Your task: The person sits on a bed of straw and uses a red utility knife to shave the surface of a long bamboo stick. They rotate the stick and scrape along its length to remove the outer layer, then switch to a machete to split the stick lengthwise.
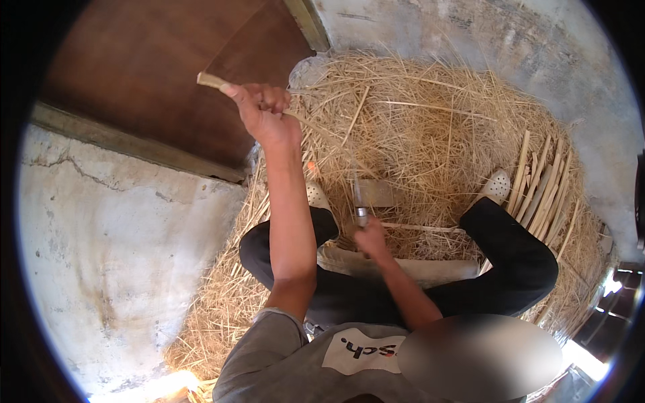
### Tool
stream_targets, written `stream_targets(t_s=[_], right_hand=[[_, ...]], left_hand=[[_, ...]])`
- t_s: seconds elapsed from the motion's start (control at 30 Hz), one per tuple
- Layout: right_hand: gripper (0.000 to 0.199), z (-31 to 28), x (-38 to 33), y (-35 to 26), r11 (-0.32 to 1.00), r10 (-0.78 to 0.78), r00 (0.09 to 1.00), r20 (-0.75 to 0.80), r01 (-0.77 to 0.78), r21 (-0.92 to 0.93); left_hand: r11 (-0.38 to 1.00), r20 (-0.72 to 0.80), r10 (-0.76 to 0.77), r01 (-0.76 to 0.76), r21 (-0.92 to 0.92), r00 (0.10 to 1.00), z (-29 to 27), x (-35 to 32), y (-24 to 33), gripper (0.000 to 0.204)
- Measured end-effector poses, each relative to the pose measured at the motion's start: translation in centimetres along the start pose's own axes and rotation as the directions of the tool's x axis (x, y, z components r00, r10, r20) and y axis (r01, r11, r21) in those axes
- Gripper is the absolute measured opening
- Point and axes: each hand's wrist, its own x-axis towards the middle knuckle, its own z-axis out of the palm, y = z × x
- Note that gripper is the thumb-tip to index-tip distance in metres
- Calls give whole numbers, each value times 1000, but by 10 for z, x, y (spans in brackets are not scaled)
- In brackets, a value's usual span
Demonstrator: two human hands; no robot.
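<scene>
Raised at the upper left, my left hand [263, 114] is closed around a pale wooden strip [213, 80], one end of which sticks out past the thumb. The strip's other part slants down toward the middle, where it is hard to tell from the straw. Low in the middle, my right hand [371, 239] is wrapped around the handle of a knife [361, 213] with a shiny metal collar. Its blade points away from me and is blurred. Just beyond the right hand lies a small flat wooden block [376, 193].
Loose straw [416, 134] and shavings cover the floor. Several split wooden strips [543, 185] lie at the right. A pale log [430, 270] lies across between my legs, near my light clogs [496, 185]. A cracked wall [127, 235] and a brown door panel [168, 74] stand at the left.
</scene>
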Motion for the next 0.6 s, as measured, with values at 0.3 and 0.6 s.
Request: stream_targets(t_s=[0.3,0.6], right_hand=[[12,13,0,-16,946,306,950,-55,-297,128],[11,-3,2,-84,991,36,997,-70,-27,128]], left_hand=[[987,-165,134,-118,108,977,11,-5,-4,51],[997,-157,79,-79,9,984,17,-9,-5,53]])
